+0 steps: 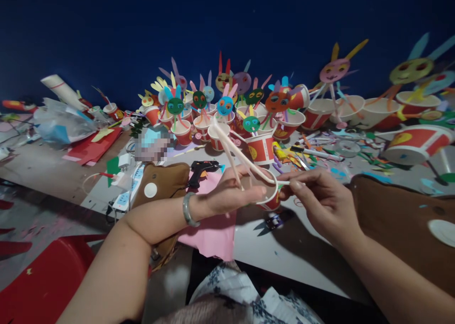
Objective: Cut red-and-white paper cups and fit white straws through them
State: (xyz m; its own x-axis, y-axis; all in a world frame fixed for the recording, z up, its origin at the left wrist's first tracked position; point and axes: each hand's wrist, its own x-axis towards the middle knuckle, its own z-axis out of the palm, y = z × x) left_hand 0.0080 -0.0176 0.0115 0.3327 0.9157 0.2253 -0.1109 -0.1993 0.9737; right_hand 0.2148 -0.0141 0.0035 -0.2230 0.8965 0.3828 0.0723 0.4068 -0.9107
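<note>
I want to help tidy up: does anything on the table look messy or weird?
Yes: small, colourful paper scraps lie scattered around a white pen with a black end, on the right of the light grey table. They look messy, strewn in no order. The red-and-white paper cup in the bare left hand shows no clear damage.

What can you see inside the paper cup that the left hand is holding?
The paper cup shows its pale inner wall; a white pipe cleaner and the left hand's thumb cross its mouth. The thumb covers much of the opening, hiding the bottom.
</note>
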